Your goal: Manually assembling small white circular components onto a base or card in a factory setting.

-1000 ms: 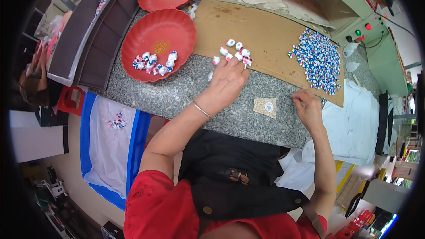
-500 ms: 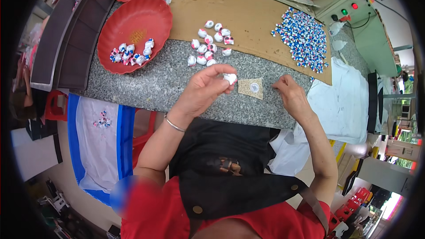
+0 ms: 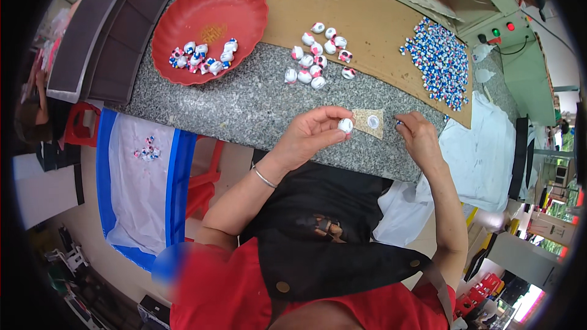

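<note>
Between thumb and fingers, my left hand pinches a small white rounded figurine head with a bit of pink on it. Across from it my right hand has its fingertips closed on a tiny blue-and-white piece, mostly covered by the fingers. On the stone counter between the hands lies a pale trapezoid patch bearing a round whitish spot. Beyond my left hand stand several white-and-pink figurine heads, partly on the counter and partly on cardboard.
A red scalloped tray holds several assembled white-and-blue figures. Many tiny blue, white and pink pieces are heaped on the cardboard sheet. A blue-rimmed, cloth-lined bin stands below the counter at left; white cloth lies at right.
The whole view has shifted, so the counter items sit farther right. My left hand, still pinching the head, is nearer the patch. A tiny blue piece now shows at my right fingertips.
</note>
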